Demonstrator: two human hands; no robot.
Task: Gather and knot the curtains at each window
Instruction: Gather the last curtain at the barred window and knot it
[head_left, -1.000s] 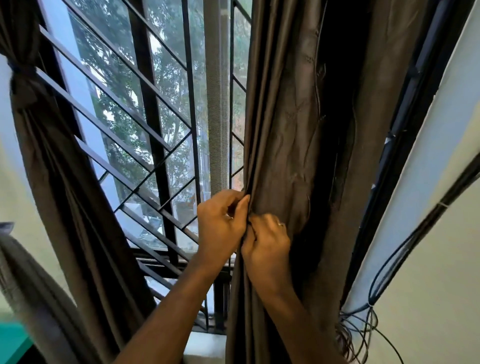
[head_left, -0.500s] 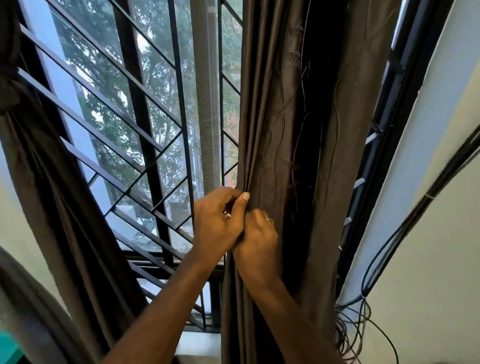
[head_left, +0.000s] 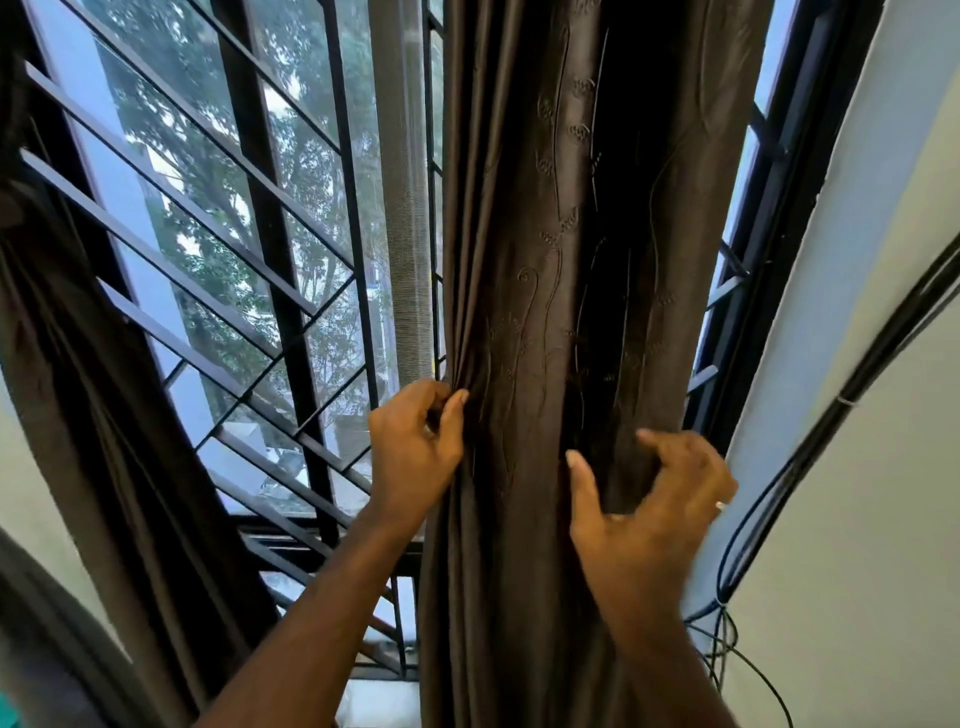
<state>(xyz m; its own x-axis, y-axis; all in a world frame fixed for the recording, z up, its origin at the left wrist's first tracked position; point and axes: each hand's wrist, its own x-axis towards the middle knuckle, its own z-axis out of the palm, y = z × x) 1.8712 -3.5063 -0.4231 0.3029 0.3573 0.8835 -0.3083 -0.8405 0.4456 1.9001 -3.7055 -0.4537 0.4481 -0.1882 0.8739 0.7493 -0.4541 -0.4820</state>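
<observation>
Our left hand (head_left: 415, 447) pinches the left edge of the brown curtain (head_left: 535, 312) between thumb and curled fingers, folds bunched at the grip. Our right hand (head_left: 649, 499) sits further right on the same cloth — fingers half curled, thumb up, cupping a thick fold; a ring (head_left: 720, 505) shows on one finger. The curtain hangs before the window grille (head_left: 291, 291). A second curtain (head_left: 78, 395) hangs far left. Black cables (head_left: 831, 415) run down the wall (head_left: 857, 571) at right.
</observation>
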